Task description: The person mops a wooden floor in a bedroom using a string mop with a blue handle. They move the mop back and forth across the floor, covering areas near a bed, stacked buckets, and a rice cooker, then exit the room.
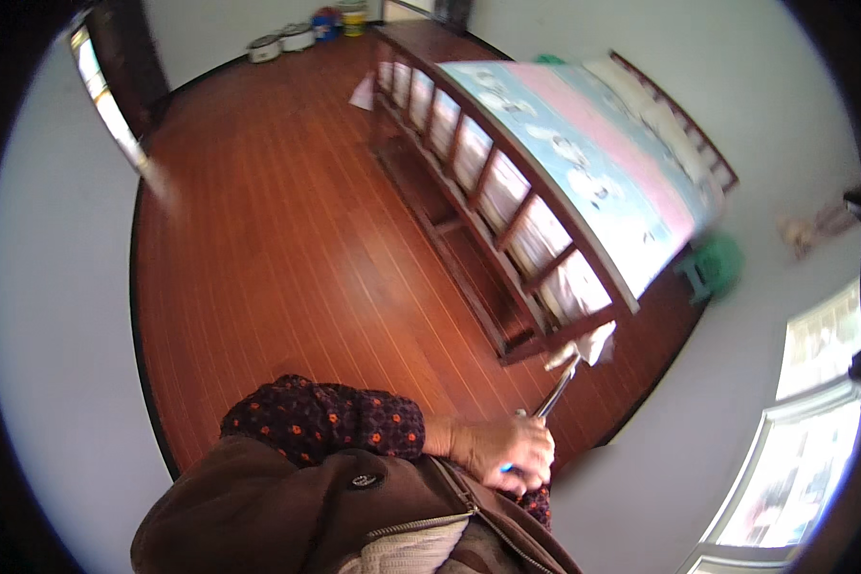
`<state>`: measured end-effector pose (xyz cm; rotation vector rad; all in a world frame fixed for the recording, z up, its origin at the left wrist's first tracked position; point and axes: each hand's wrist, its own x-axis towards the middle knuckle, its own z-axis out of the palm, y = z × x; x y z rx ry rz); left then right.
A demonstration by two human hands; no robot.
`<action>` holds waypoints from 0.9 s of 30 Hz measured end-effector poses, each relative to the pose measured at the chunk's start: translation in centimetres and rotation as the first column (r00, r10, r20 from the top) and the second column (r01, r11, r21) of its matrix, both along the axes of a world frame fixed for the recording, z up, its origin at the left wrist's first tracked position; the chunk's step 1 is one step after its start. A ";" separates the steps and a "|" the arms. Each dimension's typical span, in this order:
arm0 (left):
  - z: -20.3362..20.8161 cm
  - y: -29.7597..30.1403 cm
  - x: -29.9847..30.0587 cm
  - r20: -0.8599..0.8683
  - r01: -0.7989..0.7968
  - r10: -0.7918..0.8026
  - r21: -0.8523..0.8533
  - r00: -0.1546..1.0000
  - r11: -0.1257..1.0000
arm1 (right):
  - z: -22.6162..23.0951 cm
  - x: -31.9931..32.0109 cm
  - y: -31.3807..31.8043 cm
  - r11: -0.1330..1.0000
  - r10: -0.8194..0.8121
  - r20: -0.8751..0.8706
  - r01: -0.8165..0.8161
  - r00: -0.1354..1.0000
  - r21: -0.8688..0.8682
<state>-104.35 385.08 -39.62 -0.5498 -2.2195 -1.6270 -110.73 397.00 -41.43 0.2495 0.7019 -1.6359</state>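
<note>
Leftmost, I log a window [105, 100] in the far-left wall, next to a dark door [129, 53]. From that wall the wood floor [268, 239] runs bare across the room's middle to the bed; this is the widest open stretch, bounded by a dark skirting line along the left and lower walls.

At the far wall I note two pots [279, 42] and some buckets [340, 19], grouped in the corner, well apart from the hands. A sheet of paper [363, 93] lies on the floor just beside the bed's far end.

Centre-right: the bed [507, 191], a slatted wood frame with a blue and pink cover [584, 143], runs diagonally from the far wall toward the near right. Its near corner post is the closest obstruction to the tool. A green stool [716, 268] sits past that corner, near the right wall. Bright windows [813, 430] fill the lower right. Only a narrow strip of floor lies between the bed's corner and the right wall.

Hands: the left hand [496, 448], sleeve dotted dark red, is clenched around the near end of a mop handle [557, 387]. The right hand [538, 499] is mostly hidden beneath it; only a patch of sleeve shows, so I cannot tell its grip.

Handle's long axis: diagonal, rising from the hands up and right. Its far end carries a pale mop head [591, 346], pointing at the bed's near corner, just beside or touching it; I cannot tell which.
</note>
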 end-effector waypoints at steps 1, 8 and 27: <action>-0.1 -0.6 0.7 -0.027 -0.006 0.011 0.169 1.000 0.986 | 1.2 0.5 -1.6 0.998 0.029 -0.026 -0.030 0.999 -0.059; 6.4 -7.5 12.9 0.483 -0.596 0.361 0.725 0.798 0.346 | 0.5 6.1 -6.6 0.837 0.543 -0.277 -0.536 0.793 0.110; 7.5 -24.8 27.7 0.472 -0.705 0.621 0.683 0.626 0.192 | -17.9 13.8 -22.9 0.603 0.337 -0.894 -0.662 -0.294 0.445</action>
